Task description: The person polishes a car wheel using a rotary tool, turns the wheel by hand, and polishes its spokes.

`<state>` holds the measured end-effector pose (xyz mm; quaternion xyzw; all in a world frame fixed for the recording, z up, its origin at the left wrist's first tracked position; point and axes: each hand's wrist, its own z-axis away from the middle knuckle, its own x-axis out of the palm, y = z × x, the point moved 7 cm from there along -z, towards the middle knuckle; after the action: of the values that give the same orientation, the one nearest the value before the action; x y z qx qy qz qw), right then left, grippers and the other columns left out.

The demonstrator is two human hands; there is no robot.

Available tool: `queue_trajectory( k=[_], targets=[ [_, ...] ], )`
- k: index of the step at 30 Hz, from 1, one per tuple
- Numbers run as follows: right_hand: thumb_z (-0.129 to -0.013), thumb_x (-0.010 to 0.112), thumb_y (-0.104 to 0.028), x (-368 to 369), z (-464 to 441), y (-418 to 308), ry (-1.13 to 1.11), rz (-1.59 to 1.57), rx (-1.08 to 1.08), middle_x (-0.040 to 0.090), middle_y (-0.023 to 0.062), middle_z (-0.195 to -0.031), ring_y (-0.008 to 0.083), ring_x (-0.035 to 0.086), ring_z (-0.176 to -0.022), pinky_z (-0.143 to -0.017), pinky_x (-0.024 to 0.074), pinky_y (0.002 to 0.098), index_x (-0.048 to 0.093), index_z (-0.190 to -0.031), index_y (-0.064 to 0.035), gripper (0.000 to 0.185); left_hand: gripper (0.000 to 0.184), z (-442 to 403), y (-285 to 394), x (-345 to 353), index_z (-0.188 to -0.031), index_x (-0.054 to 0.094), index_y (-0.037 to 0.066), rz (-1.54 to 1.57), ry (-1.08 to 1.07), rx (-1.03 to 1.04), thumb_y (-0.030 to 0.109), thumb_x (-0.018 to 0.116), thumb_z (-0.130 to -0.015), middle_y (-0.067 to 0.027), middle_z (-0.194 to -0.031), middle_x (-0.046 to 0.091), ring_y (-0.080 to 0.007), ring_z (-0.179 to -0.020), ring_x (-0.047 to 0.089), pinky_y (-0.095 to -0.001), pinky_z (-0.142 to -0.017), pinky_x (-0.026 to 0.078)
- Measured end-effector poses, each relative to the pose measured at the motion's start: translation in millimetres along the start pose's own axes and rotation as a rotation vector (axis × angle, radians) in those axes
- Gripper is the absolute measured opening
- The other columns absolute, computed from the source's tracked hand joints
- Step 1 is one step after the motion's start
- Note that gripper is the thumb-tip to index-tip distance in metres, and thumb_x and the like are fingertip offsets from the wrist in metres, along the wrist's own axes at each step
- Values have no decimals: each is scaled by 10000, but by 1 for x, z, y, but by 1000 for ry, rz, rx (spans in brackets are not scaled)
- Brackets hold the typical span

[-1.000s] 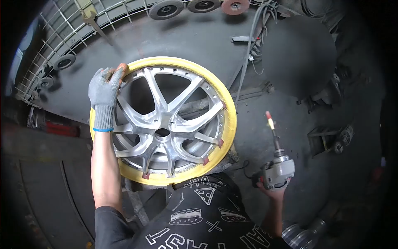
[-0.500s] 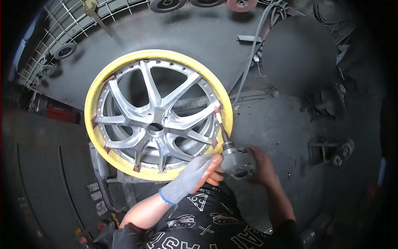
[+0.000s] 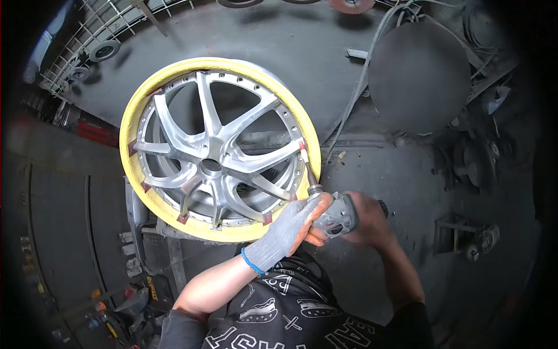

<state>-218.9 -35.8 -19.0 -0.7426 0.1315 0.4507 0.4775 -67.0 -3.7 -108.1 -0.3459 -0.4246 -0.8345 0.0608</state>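
A silver alloy wheel rim [image 3: 250,163] stands tilted in the middle, its outer lip covered with yellow tape [image 3: 131,166]. Small dark red patches show at several spoke ends. Both my hands are on a grey die grinder [image 3: 337,216], whose red-and-white tip [image 3: 303,152] meets the end of the right-hand spoke. My left hand [image 3: 299,224], in a grey glove with orange palm, is closed around the grinder's front. My right hand [image 3: 369,220], without a visible glove, wraps round its rear body; those fingers are partly hidden and slightly blurred.
A large dark round disc [image 3: 418,78] is at the upper right, with grey cables [image 3: 363,81] beside it. Abrasive discs [image 3: 104,51] hang near a wire grid [image 3: 87,35]. Tools and bottles lie on the floor at lower left, and a small metal frame [image 3: 450,234] is at right.
The view has shifted somewhat. My left hand has slid forward and up along the grinder, gripping it more fully. The tip remains at the same spoke end.
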Motion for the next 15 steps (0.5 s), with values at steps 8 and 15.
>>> queue_trajectory(
  k=[8,15],
  targets=[
    [-560,876,-173,5,-2,-7,-71,36,-48,648,187,-1067,407,631,-976,-839,500,455,535,-1203,-11,746,283,16,9,11,-1009,541,32,111,137,64,314,537,-1013,-129,-925,613,-230,-684,684,-311,-567,604],
    [-609,818,-185,19,-1,-28,-59,78,-93,613,160,-991,373,615,-926,-833,473,456,517,-1154,-17,645,429,40,7,1,-1203,575,-19,-2,128,34,368,521,-1026,-121,-969,618,-233,-693,719,-300,-613,606]
  ],
)
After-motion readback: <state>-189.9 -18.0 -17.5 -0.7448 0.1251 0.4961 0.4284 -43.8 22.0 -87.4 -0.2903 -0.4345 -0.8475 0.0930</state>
